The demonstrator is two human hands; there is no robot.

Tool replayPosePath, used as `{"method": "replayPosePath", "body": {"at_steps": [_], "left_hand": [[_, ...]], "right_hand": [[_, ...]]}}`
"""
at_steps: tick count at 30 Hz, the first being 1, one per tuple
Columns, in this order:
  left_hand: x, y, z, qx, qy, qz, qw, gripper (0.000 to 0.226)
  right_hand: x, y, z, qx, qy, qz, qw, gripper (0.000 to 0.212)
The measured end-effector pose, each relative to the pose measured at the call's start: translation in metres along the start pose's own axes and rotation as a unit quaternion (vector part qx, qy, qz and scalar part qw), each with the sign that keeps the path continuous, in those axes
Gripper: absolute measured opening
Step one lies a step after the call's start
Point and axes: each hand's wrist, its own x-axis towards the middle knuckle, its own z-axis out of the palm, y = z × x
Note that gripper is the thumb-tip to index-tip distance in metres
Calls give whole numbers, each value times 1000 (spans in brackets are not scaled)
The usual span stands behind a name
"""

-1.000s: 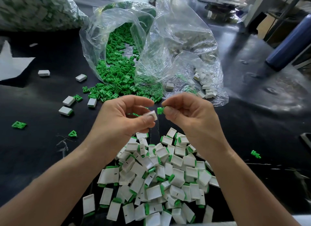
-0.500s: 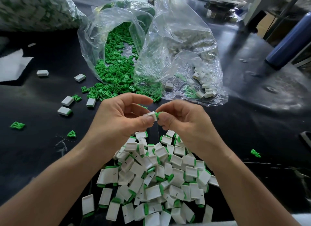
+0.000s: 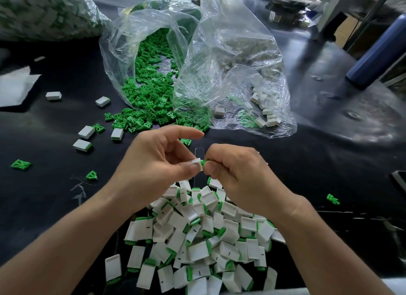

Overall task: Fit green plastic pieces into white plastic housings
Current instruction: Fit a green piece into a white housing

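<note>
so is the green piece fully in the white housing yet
Not fully: part of the green piece shows between the white housing and the right hand; how deep it sits, cannot tell.

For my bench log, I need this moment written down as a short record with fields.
Left hand: pinches a small white plastic housing
Right hand: pinches a small green plastic piece against the housing's end
Near edge: pile of white housings fitted with green pieces
Far bags: clear plastic bag of green pieces; clear plastic bag of white housings
Surface: black table
</note>
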Motion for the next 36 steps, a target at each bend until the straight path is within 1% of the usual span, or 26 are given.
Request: {"method": "replayPosePath", "body": {"at_steps": [5, 10, 14, 16, 18, 21, 23, 25, 28, 30, 33, 36], "left_hand": [[-1, 0, 0, 45, -9, 12, 999, 54], [-1, 0, -2, 67, -25, 11, 997, 58], [-2, 1, -1, 86, -48, 11, 995, 60], [-1, 3, -2, 41, -42, -3, 998, 59], [0, 5, -3, -39, -33, -21, 999, 55], [2, 6, -4, -116, -19, -40, 992, 52], [3, 7, -3, -139, -12, -44, 989, 51], [2, 7, -2, -155, -16, -38, 987, 50], [1, 7, 0, -188, -26, -26, 982, 49], [1, 6, -1, -200, -29, -22, 979, 48], [1, 4, -1, -204, -18, -17, 979, 50], [0, 3, 2, -208, -2, -9, 978, 45]], "right_hand": [[0, -1, -1, -33, -26, -15, 999, 23], [-1, -2, -1, -50, -41, -25, 998, 19], [-2, -1, 2, -69, -54, -49, 995, 14], [-1, 0, 2, -40, -30, -36, 998, 15], [0, 1, 2, 15, -8, -14, 1000, 15], [0, 2, -1, 133, 5, 45, 990, 28], [1, 3, -4, 245, 0, 109, 963, 37], [2, 2, -3, 347, -27, 158, 924, 49], [3, -5, 3, 496, -97, 191, 842, 54], [5, -11, 7, 557, -120, 205, 796, 52], [5, -15, 9, 604, -97, 223, 759, 47], [6, -16, 11, 620, -70, 227, 748, 43]]}}
